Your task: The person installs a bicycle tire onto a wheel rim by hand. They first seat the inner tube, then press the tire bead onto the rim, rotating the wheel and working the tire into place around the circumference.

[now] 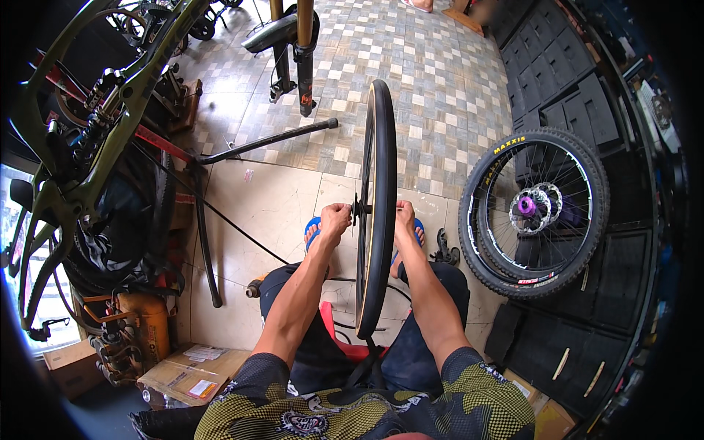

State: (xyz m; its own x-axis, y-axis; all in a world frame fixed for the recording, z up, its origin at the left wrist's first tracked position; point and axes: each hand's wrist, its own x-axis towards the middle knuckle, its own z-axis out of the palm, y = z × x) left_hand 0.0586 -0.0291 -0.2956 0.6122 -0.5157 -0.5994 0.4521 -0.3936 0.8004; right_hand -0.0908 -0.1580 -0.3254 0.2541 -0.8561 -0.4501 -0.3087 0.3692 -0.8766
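Observation:
A bicycle wheel (pixel 380 205) with a black tyre stands upright and edge-on between my knees. My left hand (pixel 336 218) grips the hub axle on the wheel's left side. On the opposite side, my right hand (pixel 405 214) is closed on the other axle end. Both forearms reach forward from the lower edge. The hub itself is mostly hidden by the tyre and my fingers.
A second wheel (pixel 535 211) with a knobby tyre and purple hub leans against black drawers (pixel 557 73) at the right. An olive bike frame (pixel 88 125) hangs on a stand at the left. A fork (pixel 302 51) stands ahead. Cardboard boxes (pixel 183 370) and a compressor (pixel 143 323) sit lower left.

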